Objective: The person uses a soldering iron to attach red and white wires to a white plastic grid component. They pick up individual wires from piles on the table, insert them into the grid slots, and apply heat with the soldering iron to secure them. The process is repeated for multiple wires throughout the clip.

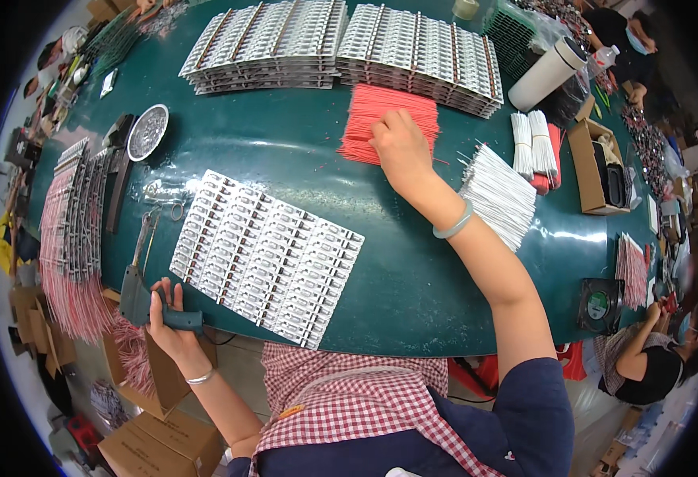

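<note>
Red wires (pixel 377 103) are lying in a loose pile on the green tabletop (pixel 412 294), just in front of two stacks of panels, and the right hand (pixel 405 147) is reaching onto them. Its fingers are bending down into the pile; their tips are hiding from view, so I cannot tell whether they are closing on a wire. The left hand (pixel 168 330) is gripping the handle of a dark pistol-shaped soldering iron (pixel 133 294) at the near left table edge, the barrel pointing away from the body.

Between the hands, a slanting silvery panel of repeated small parts (pixel 269 258) is lying flat, its near corner reaching the table edge. Beside the right forearm, white wires (pixel 502 199) are spreading in a pile, and tied white bundles (pixel 541 143) are resting beyond them, near an open cardboard box (pixel 586 163). A pale flask (pixel 546 75) is leaning farther back.

On the left, a metal bowl (pixel 165 129) is sitting near panels with pink wires (pixel 83 207) hanging off the edge. At the right, a small black fan (pixel 599 304) is lying near a seated co-worker (pixel 643 358).
</note>
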{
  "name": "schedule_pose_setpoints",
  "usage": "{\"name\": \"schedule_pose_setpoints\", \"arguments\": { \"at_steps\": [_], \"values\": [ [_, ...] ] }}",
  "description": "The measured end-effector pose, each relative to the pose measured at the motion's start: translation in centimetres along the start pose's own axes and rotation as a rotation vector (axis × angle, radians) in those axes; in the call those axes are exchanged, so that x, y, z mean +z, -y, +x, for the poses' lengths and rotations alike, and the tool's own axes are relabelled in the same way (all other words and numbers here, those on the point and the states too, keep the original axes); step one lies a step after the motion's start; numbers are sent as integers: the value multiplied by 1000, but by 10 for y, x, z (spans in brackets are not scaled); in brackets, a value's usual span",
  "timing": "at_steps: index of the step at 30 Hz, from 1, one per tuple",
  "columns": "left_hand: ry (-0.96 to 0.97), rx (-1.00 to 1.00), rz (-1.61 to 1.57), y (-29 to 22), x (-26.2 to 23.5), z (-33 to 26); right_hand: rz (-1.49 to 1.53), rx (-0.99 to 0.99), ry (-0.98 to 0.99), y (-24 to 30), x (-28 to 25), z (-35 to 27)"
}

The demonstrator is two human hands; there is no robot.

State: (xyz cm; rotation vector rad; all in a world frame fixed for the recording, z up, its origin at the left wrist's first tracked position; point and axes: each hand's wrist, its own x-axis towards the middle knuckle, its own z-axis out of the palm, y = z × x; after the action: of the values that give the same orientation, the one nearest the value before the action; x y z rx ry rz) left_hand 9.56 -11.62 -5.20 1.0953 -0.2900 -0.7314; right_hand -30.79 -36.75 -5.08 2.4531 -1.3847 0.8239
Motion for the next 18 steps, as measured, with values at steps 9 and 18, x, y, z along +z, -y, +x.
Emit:
{"name": "schedule_pose_setpoints", "arguments": {
  "at_steps": [9, 18],
  "values": [
    [23, 56, -3, -3, 20, -51, -64, -11, -11, 1, 1, 4],
    [106, 47, -43, -11, 33, -65, -57, -164, 42, -9, -12, 18]
  ]
}}
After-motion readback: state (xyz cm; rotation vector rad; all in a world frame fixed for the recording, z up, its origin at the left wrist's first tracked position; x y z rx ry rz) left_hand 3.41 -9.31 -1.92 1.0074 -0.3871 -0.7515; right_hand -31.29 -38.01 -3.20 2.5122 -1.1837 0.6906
